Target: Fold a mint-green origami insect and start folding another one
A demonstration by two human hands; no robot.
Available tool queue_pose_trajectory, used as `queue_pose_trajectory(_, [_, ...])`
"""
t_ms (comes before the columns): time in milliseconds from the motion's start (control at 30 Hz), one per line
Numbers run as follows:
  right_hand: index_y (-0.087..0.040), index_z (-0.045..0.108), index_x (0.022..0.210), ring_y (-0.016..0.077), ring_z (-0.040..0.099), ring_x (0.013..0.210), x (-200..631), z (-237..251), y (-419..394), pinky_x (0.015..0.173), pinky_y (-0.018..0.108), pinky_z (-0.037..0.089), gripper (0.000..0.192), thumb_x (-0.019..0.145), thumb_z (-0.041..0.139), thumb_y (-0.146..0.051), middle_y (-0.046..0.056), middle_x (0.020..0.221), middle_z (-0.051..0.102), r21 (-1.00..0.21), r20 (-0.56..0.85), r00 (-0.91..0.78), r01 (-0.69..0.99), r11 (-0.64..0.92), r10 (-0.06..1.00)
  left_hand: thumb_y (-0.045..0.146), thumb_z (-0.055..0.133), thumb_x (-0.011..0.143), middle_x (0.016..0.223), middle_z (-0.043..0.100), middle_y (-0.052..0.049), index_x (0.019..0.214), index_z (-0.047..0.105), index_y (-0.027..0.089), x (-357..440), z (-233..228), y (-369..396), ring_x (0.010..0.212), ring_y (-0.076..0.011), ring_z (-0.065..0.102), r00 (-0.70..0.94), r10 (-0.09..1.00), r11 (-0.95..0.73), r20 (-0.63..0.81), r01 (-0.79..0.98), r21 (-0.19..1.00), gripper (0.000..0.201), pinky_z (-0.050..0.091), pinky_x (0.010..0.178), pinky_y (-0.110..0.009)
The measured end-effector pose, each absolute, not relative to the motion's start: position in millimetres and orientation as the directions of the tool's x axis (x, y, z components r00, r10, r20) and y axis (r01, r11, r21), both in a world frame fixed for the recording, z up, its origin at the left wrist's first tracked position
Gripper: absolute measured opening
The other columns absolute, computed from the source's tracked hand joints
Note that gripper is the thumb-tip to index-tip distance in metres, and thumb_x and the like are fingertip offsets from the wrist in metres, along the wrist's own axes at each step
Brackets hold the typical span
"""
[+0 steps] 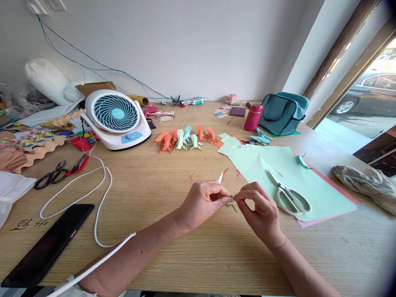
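A small piece of pale green folded paper is pinched between the thumb and fingers of my left hand. A pointed tip sticks up behind that hand, and a thin leg-like strip hangs below the fingertips; the middle is hidden. My right hand is closed in a pinch at the paper's right end, its fingertips almost meeting the left ones. Beyond my hands stands a row of folded paper figures in orange, pale green and light blue. White-handled scissors lie right of my right hand.
Large green paper sheets lie under the scissors. At the back are a fan, a pink flask and a teal bag. A black tablet, white cable and another person's hand are at left.
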State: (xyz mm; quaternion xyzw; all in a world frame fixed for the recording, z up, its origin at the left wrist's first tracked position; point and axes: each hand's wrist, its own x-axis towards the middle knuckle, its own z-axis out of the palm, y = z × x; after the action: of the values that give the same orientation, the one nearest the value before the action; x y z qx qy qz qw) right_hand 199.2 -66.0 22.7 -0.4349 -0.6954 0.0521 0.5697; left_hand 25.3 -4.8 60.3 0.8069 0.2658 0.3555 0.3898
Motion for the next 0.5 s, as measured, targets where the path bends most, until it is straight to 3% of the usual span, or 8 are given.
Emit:
queue_pose_trajectory(167, [-0.024,0.064,0.09,0.0172,0.057,0.073,198.9,20.7,-65.3,0.064,0.033,0.048,0.02,0.089,0.057,-0.005,0.003,0.081,0.056,-0.62,0.717,0.039,0.493,0.611,0.696,0.018,0.071,0.083,0.069,0.066,0.0,0.08,0.074,0.016,25.4,60.0,-5.5,0.061,-0.009,0.056,0.59,0.723,-0.557,0.36,0.189,0.809,0.005,0.042,0.057,-0.019])
queue_pose_trajectory(500, [-0.023,0.063,0.089,0.0176,0.056,0.075,198.0,20.6,-64.4,0.066,0.034,0.046,0.018,0.09,0.056,-0.007,0.003,0.081,0.057,-0.673,0.671,0.041,0.454,0.584,0.741,0.015,0.066,0.084,0.07,0.064,0.001,0.078,0.07,0.017,22.9,59.6,-6.4,0.061,-0.0089,0.054,0.599,0.654,-0.701,0.462,0.249,0.668,0.007,0.039,0.058,-0.019])
